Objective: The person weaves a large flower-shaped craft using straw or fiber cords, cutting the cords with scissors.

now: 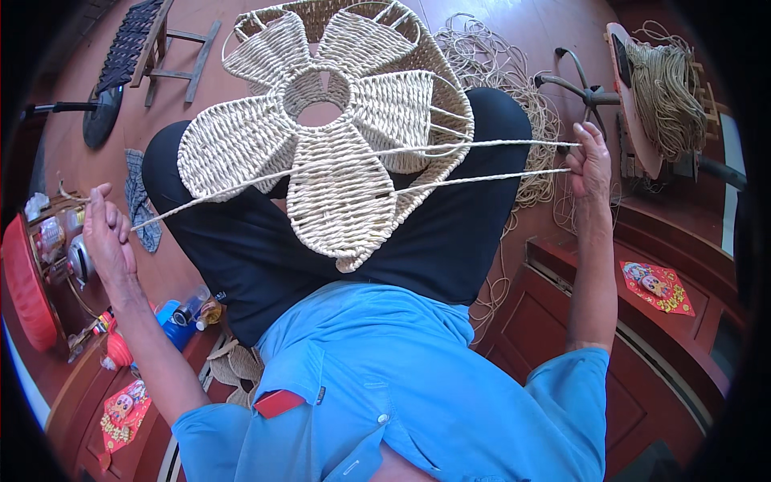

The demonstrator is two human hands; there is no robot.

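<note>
A flower-shaped woven basket (341, 213) of pale twisted cord rests across my lap. It has several broad petals around a round central opening. My left hand (111, 239), out to the left, is closed on one end of a pale cord (205, 198). That cord runs tautly over the front petal toward the right. Raised at the far right, my right hand (592, 161) pinches the cord where it turns back. A second strand (482, 177) leads from there to the right edge of the front petal. Thin bare frame rods (451, 122) show beside the right petal.
Loose cord (506, 88) lies in a tangled heap on the floor beyond my right knee. A large cord bundle (668, 100) hangs on a stand at right. A wooden stool (165, 60) stands far left; a red round stool (30, 281) with small items is nearer.
</note>
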